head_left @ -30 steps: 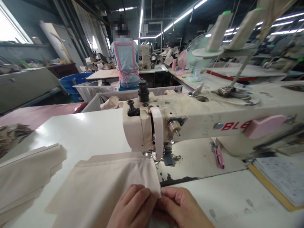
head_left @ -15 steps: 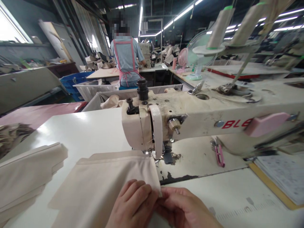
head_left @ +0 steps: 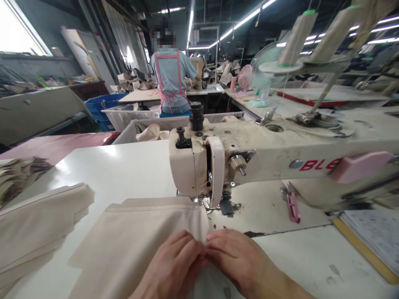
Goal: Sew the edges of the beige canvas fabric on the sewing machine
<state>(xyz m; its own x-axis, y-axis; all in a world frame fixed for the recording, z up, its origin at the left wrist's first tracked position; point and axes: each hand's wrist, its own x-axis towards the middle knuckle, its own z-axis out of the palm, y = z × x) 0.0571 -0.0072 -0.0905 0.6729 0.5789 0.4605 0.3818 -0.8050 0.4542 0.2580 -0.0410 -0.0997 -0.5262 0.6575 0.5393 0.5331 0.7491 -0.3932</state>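
Note:
A beige fabric piece (head_left: 134, 241) lies flat on the white sewing table (head_left: 124, 174), its right edge running up under the head of the cream sewing machine (head_left: 249, 162). My left hand (head_left: 173, 268) rests on the fabric with fingers curled onto its right edge. My right hand (head_left: 241, 259) meets it from the right, fingers pressed on the same edge. Both hands sit just in front of the presser foot (head_left: 207, 203).
A stack of folded beige pieces (head_left: 34, 228) lies at the left. Pink thread snips (head_left: 293, 205) lie on the machine bed. Papers (head_left: 374, 236) sit at the right. Thread cones (head_left: 296, 35) stand on the machine. A person in a blue shirt (head_left: 171, 79) works at a table ahead.
Both hands have slid the fabric edge forward, closer to the presser foot. The view has shifted slightly, so the machine sits further right.

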